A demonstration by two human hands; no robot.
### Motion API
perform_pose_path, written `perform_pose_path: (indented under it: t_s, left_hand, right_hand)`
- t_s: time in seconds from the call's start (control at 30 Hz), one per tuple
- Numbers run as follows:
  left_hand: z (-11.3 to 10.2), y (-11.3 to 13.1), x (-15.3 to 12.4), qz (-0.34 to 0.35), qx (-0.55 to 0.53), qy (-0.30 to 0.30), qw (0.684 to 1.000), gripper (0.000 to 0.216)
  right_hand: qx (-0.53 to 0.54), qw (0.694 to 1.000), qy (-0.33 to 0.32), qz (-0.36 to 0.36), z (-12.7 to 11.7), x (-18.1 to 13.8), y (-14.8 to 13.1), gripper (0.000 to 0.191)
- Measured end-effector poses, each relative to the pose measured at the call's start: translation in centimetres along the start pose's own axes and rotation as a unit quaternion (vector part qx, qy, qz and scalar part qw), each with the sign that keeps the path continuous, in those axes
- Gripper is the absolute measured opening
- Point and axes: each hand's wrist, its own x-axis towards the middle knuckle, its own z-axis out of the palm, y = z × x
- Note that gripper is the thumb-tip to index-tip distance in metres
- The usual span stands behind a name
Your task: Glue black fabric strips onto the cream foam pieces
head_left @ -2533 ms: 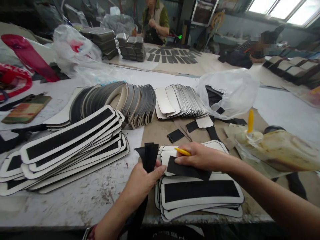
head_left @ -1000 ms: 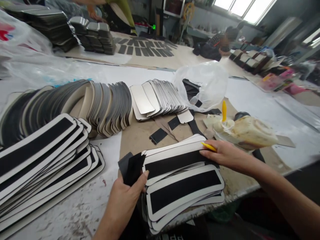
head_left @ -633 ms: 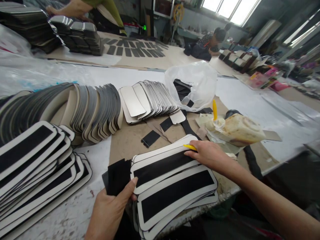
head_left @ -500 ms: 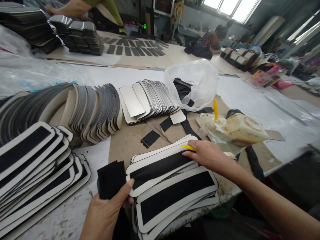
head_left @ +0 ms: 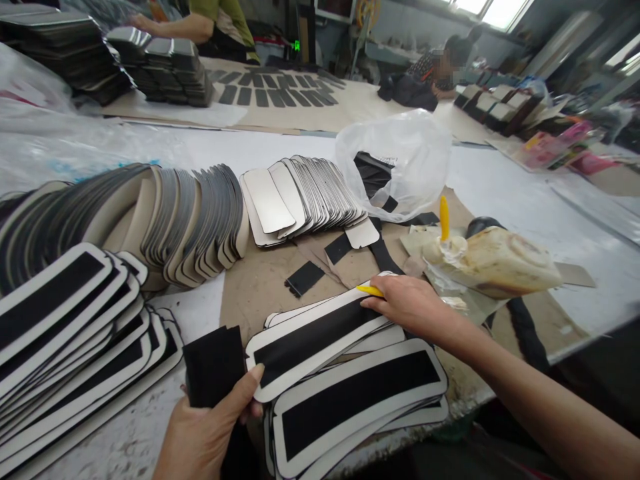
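My left hand (head_left: 205, 427) grips a bunch of black fabric strips (head_left: 214, 363), and its thumb touches the left end of the top white panel (head_left: 310, 337), which has a black strip stuck along it. My right hand (head_left: 410, 305) rests closed on that panel's right end and holds a small yellow tool (head_left: 369, 291). The panel lies askew on a short stack of similar panels (head_left: 360, 393) at the table's front edge.
A tall fanned pile of finished panels (head_left: 75, 320) lies at left. Rows of grey blanks (head_left: 200, 213) and silver pieces (head_left: 300, 197) stand behind. A glue bottle with yellow nozzle (head_left: 493, 260) and a plastic bag (head_left: 395, 163) sit right. Other people work at the far tables.
The black strip has been pressed onto the top panel. Both hands have slid that panel leftwards off the stack. The bunch of strips in my left hand has moved left and lower.
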Motion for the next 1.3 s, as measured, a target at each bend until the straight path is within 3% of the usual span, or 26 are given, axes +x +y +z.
perform_pose_path:
  t_s: [0.33,0.53,0.7,0.9,1.03,1.3]
  left_hand:
    - [-0.3,0.2,0.3,-0.04,0.022,-0.023,0.999,0.043]
    - [0.2,0.7,-0.1,-0.037,0.041,0.022,0.998,0.041]
    - [0.6,0.9,-0.5,-0.031,0.042,0.046,0.998,0.036]
    - [0.5,0.9,-0.4,0.01,0.018,0.033,0.999,0.033]
    - [0.1,1.0,-0.6,0.026,0.006,0.007,1.0,0.031]
    - [-1.9,0.0,-0.5,0.038,-0.025,-0.07,0.996,0.036]
  right_hand:
    - [-0.015,1.0,-0.006,-0.011,-0.1,0.3,-0.4,0.028]
    - [-0.071,0.994,0.077,0.019,-0.2,-0.7,-0.7,0.026]
    - [-0.064,0.987,0.128,0.07,-0.6,-2.3,1.4,0.021]
    - [0.105,0.976,0.185,0.054,0.2,-3.6,4.2,0.027]
    - [0.245,0.956,0.163,0.021,0.4,-4.0,4.2,0.034]
    - [0.526,0.846,0.073,0.052,0.2,-5.7,3.2,0.044]
